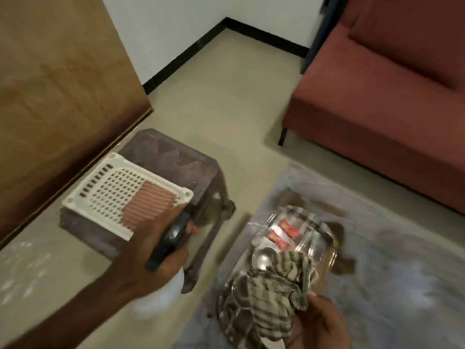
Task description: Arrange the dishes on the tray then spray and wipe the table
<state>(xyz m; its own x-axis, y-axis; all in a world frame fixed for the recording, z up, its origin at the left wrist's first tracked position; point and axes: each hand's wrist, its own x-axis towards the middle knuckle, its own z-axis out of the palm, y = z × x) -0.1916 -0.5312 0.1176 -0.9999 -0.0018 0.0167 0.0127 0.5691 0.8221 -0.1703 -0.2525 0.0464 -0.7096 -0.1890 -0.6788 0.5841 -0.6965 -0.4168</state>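
Above rug, cloth in right grip

red sofa, brown stool, rug

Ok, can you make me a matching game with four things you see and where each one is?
Things:
1. spray bottle
2. checked cloth
3. white slotted rack
4. red packets

Places:
A. lying on the steel tray
B. gripped in the left hand
C. on top of the brown plastic stool
D. held by the right hand, over the tray

Pairs: 1-B, 2-D, 3-C, 4-A
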